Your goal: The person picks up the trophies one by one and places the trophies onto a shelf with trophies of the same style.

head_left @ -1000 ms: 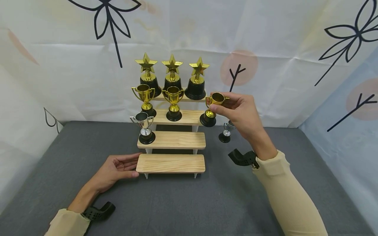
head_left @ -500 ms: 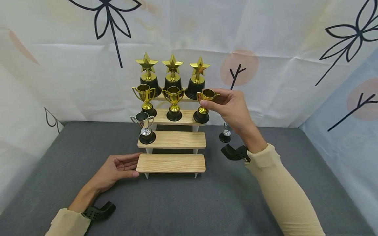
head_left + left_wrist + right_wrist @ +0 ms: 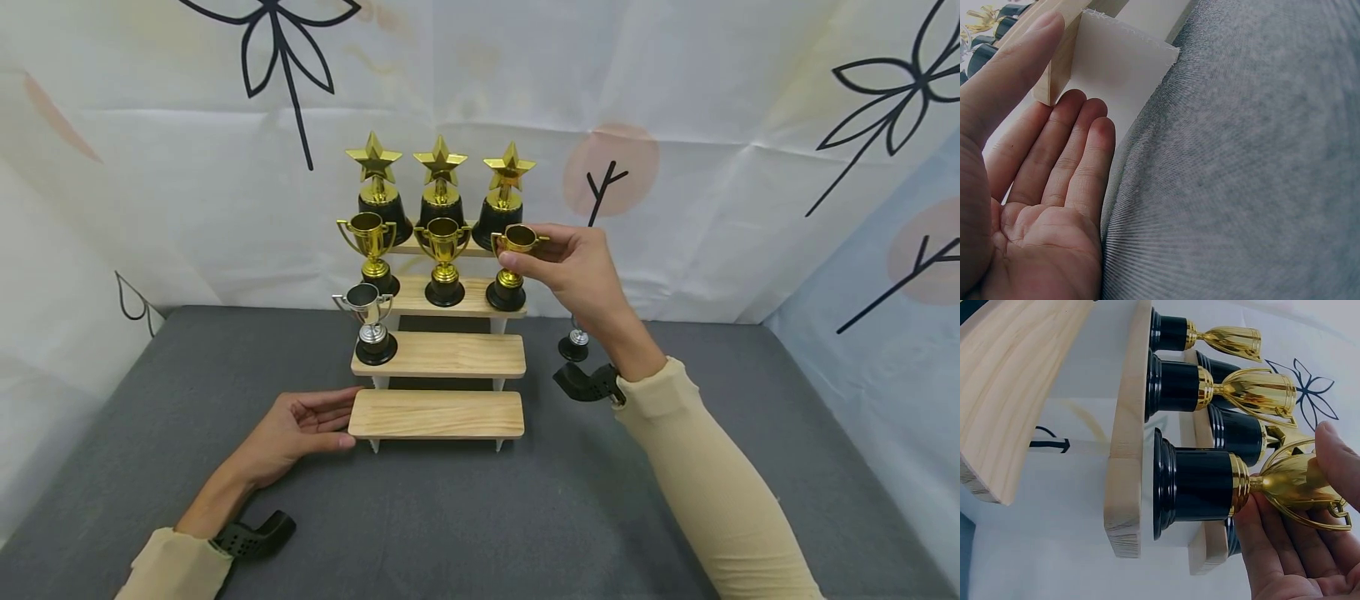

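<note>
My right hand (image 3: pixel 581 271) pinches a gold trophy cup (image 3: pixel 1204 484) by its bowl, thumb on one side and fingers on the other. In the right wrist view the cup's black base is close over the right end of the second-highest shelf (image 3: pixel 1124 506). Two more gold trophy cups (image 3: pixel 445 258) stand on that shelf, to the left. My left hand (image 3: pixel 300 427) lies at the left end of the lowest wooden shelf (image 3: pixel 438 415), fingers stretched out. In the left wrist view its fingertips are right at the stand's white support (image 3: pixel 1119 65), the thumb overlapping the wood.
Three gold star trophies (image 3: pixel 441 179) occupy the top shelf. A silver trophy cup (image 3: pixel 372 329) stands at the left of the third shelf. Another silver trophy cup (image 3: pixel 574 343), partly hidden by my right wrist, is on the grey tabletop (image 3: pixel 465 525) right of the stand.
My right hand has carried the gold trophy cup left, from beyond the shelf's right end to over that end. The left hand stays where it was.
</note>
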`<state>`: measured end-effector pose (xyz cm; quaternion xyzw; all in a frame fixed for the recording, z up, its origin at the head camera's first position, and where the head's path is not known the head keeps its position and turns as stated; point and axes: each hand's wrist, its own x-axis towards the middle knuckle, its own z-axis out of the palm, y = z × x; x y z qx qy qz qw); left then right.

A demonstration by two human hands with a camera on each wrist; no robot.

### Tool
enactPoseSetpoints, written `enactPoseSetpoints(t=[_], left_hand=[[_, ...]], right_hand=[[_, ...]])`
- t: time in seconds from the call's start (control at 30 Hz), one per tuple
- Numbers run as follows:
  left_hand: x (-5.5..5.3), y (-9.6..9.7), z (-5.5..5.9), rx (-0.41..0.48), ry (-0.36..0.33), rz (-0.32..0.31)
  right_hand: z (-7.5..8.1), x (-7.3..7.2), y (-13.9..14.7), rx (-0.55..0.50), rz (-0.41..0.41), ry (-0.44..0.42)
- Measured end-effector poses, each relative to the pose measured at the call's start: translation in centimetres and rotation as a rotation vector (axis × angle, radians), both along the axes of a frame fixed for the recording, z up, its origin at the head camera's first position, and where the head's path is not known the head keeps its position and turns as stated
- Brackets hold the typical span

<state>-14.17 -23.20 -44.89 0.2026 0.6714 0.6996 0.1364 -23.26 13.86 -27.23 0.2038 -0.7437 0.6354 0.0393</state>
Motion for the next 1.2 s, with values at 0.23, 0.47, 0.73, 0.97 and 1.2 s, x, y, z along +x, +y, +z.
enactPoseSetpoints(t=[0.23,0.47,0.73,0.97,1.2], left_hand=[[0.01,0.01,0.0,-0.009,-0.001,0.006],[0.03,0.08,0.12,-0.012,-0.003,0.008],[0.05,0.07,0.11,-0.006,-0.001,0.009],[0.07,0.07,0.1,-0.005,0.0,0.009],[0.04,0.07,0.07,-0.005,-0.001,0.008]], right_hand=[[-0.13,-0.36,-0.19,0.004,-0.017,-0.012],[-0.3,-0.61,-0.25,-0.018,-0.015,-0.023],[-0.43,-0.7,-0.46,-0.027,-0.023,-0.025],[-0.5,-0.8,-0.67,-0.045,-0.007,-0.02],[-0.54,-0.94,-0.66,-0.058,0.002,-0.019]])
